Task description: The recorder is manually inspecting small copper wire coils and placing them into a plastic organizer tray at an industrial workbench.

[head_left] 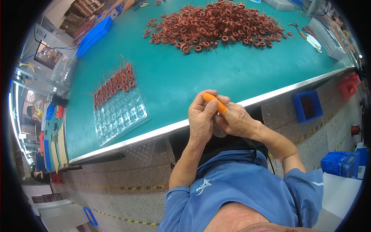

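Observation:
Both my hands are together just over the table's near edge. My left hand is closed, its thumb and fingers pressed against an orange finger-shaped cover, which looks like a finger cot. That cover runs into my right hand, whose fingers are curled in and partly hidden. Whatever small thing may lie between the palms cannot be made out. To the left lies a clear plastic tray with rows of moulded pockets. Its far rows hold several red-brown wire-wound ring coils with leads sticking up; the near pockets hold none.
A large heap of similar coils covers the far middle of the green table. An orange-handled tool and stacked clear trays are at far right. Blue bins stand at far left and on the floor.

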The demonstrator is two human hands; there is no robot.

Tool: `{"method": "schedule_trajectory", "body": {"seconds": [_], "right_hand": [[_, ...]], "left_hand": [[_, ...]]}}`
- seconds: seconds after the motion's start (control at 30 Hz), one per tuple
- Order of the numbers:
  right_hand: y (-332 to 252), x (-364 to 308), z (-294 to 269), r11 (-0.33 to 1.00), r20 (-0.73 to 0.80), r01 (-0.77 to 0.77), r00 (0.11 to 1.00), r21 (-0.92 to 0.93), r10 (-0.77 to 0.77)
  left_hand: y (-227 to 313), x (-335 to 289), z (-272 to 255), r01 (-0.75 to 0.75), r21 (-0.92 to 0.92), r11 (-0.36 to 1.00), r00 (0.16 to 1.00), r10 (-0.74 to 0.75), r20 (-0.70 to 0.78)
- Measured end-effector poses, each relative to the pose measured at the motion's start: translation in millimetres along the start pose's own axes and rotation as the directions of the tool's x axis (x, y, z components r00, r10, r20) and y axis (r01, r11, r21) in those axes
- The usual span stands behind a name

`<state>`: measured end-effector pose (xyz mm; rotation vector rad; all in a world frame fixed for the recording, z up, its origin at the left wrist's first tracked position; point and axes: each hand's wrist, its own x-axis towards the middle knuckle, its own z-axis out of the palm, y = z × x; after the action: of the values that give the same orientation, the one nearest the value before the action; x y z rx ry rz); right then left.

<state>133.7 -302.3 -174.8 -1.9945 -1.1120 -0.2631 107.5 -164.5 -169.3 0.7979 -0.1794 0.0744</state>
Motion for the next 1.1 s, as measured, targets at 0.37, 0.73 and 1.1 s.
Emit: {"method": "schedule_trajectory", "body": {"seconds": [0.37,0.73,1.1], "right_hand": [[41,80,-46,0.999,-0.208,-0.031,0.978,-0.012,0.027],[175,197,-62,0.546,0.158,0.272,0.956,-0.792,-0.247],[173,203,-92,0.598,0.249,0.334,0.942,-0.728,-0.223]], "left_hand": [[10,-16,-14,-0.249,0.793,0.557,0.921,0.388,0.016],[11,5,-34,-0.269,0.949,0.164,0.909,0.368,0.194],[12,7,-32,-0.306,0.934,0.185,0.899,0.379,0.220]]}}
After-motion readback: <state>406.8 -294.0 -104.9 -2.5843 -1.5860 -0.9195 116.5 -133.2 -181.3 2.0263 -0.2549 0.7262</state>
